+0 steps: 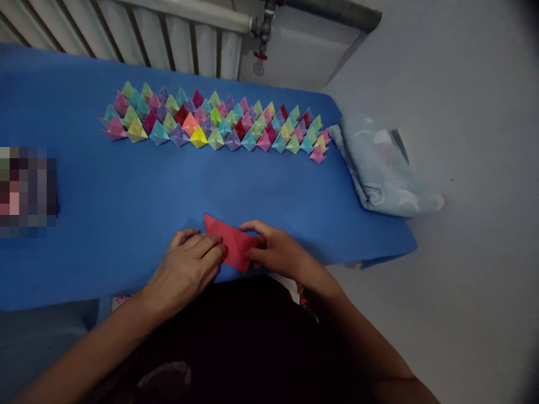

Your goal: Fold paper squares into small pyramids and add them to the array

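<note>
A red sheet of origami paper, folded into a slanted, pointed shape, lies near the front edge of the blue-covered surface. At its left side, my left hand has its fingers curled together and pressed onto the paper; the fingertips are partly hidden. My right hand pinches the right corner between thumb and fingers. Farther back stand several rows of small folded paper boats in pink, yellow, green, blue, purple and red.
A folded pale blue patterned cloth lies at the right end of the blue cover, against the grey wall. Behind are a white radiator and a pipe valve with a red handle. A pixelated object sits at the left edge.
</note>
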Demonstrator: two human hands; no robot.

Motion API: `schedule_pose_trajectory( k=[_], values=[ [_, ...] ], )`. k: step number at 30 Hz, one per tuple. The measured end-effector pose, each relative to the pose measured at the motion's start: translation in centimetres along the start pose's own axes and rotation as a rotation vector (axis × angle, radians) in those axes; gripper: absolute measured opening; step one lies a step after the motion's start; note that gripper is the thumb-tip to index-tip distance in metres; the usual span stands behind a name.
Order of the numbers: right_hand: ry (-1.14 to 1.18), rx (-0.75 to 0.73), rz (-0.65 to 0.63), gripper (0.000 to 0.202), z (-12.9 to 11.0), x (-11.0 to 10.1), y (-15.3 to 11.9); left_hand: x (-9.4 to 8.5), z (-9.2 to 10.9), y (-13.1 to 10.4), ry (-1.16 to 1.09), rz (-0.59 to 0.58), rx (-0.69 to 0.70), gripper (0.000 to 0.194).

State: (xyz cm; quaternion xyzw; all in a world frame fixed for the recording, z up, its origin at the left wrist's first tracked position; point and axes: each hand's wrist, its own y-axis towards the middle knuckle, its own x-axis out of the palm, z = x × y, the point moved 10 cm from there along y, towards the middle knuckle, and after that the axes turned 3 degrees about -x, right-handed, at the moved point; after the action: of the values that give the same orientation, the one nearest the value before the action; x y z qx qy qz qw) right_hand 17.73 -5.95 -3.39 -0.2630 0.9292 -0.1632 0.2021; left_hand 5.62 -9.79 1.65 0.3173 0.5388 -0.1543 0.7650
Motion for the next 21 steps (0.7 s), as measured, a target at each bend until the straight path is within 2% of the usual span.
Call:
schedule_pose_trajectory(
  k=[4,8,11,14,17,21],
  values=[
    [0.221,0.036,0.067,0.028,0.7,-0.3,-0.2,0.0,1.3,0.3,0.093,-0.001,0.029,0.020],
    [0.249,0.006,0.063,0.010,0.5,-0.5,-0.1,-0.2,2.1,0.6,0.158,0.037,0.022,0.016],
    [0.087,-0.054,0.098,0.010,0.4,-1.1,-0.6,-0.2,2.4,0.6,0.195,0.061,0.022,0.016],
    [-0.234,-0.265,0.238,0.022,-1.1,-2.6,-1.7,-0.1,2.4,0.4,0.199,0.079,0.015,0.016],
    [-0.480,-0.515,0.296,0.032,-2.6,-2.3,-2.7,-0.1,2.4,0.2,0.205,0.103,0.009,0.016],
    [-0.620,-0.643,0.318,0.026,-2.5,-1.9,-2.6,0.1,2.5,0.1,0.217,0.106,0.030,0.013]
  ],
)
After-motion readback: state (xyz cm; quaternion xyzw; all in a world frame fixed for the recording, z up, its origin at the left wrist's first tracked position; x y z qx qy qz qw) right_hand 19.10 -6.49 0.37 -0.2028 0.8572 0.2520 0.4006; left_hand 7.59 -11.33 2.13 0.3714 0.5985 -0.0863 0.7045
